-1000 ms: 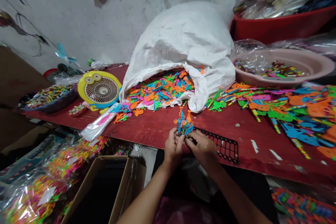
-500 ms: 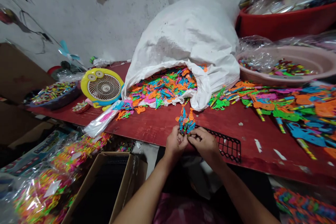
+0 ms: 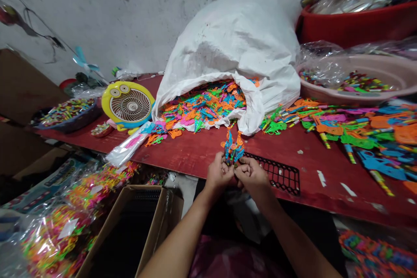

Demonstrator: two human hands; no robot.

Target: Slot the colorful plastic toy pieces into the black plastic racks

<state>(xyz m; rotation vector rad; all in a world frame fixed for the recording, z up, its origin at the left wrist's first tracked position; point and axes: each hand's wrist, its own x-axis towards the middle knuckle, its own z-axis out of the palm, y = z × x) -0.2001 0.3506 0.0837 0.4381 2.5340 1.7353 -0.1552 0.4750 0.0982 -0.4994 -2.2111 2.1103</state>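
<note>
Just over the front edge of the red table, my left hand [image 3: 218,173] and my right hand [image 3: 256,178] meet with fingers closed around a small bunch of blue and orange plastic toy pieces [image 3: 232,147]. The pieces stick upward from between the fingertips; their lower ends are hidden by the fingers. A black plastic grid rack [image 3: 276,168] lies on the table beside and partly behind my right hand. Beyond the bunch, a big white sack [image 3: 234,30] gapes open, with loose coloured plastic pieces [image 3: 202,108] spilling from its mouth.
To the right, colourful pieces with striped sticks [image 3: 352,132] are spread before a pink basin [image 3: 361,97]. A yellow fan [image 3: 130,106] and a blue basin [image 3: 71,127] are at left. Below the table edge are an open cardboard box [image 3: 159,215] and clear bags [image 3: 48,239].
The bunch stays in both hands, with the fingers slightly shifted around its base. The whole view has moved a little.
</note>
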